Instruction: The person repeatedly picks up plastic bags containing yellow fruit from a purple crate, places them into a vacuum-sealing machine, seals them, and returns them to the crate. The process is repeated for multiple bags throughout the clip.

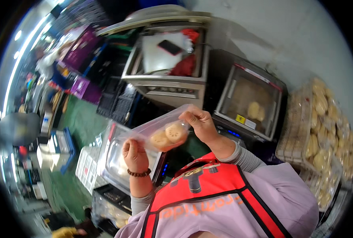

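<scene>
A clear plastic bag [152, 125] with cut lotus root pieces [171, 135] in it hangs between my two hands, in front of my red apron. My left hand [134, 154], with a beaded bracelet at the wrist, pinches one side of the bag. On the other side, my right hand [201, 122] grips the bag between thumb and fingers. Two chamber vacuum sealers flank the hands. The right sealer [248, 98] has its clear lid down over pale lotus root pieces [255, 111]. Glare hides much of the left sealer [117, 162], though pale pieces show through its lid.
Ahead stands a metal vacuum machine [170, 89] with its lid raised; a phone [169, 47] and red cloth [184, 67] lie inside. Crates of bagged lotus root [321, 131] are stacked at the right. Black crates [117, 99] and a white basket [88, 166] stand left. A person [50, 65] is farther off.
</scene>
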A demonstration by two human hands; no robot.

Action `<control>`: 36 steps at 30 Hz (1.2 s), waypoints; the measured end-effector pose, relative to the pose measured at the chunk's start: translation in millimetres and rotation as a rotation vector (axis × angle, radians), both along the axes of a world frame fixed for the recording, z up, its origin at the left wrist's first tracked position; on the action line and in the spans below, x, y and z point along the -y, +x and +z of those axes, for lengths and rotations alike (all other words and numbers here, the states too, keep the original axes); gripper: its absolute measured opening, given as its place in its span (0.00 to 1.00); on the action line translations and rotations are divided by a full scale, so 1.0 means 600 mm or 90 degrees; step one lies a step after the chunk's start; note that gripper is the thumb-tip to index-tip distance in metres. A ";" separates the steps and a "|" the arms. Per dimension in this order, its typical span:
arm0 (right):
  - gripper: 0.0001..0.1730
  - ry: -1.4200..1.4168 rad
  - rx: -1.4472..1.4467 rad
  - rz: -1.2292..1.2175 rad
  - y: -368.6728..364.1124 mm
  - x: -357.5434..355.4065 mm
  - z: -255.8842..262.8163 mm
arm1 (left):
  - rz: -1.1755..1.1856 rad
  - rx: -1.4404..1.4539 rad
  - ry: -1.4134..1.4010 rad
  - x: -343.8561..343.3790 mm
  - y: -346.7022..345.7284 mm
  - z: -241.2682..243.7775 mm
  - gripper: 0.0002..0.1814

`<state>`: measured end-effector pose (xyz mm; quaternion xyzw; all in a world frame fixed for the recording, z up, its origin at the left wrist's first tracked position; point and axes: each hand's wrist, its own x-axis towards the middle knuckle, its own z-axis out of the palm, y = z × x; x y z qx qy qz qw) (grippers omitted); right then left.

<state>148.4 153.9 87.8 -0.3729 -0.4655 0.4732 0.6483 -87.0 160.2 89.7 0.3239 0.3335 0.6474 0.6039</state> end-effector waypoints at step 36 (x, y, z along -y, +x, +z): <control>0.11 -0.801 -0.400 -0.382 0.383 0.318 -0.556 | -0.226 -0.368 -0.253 -0.022 0.337 -0.212 0.03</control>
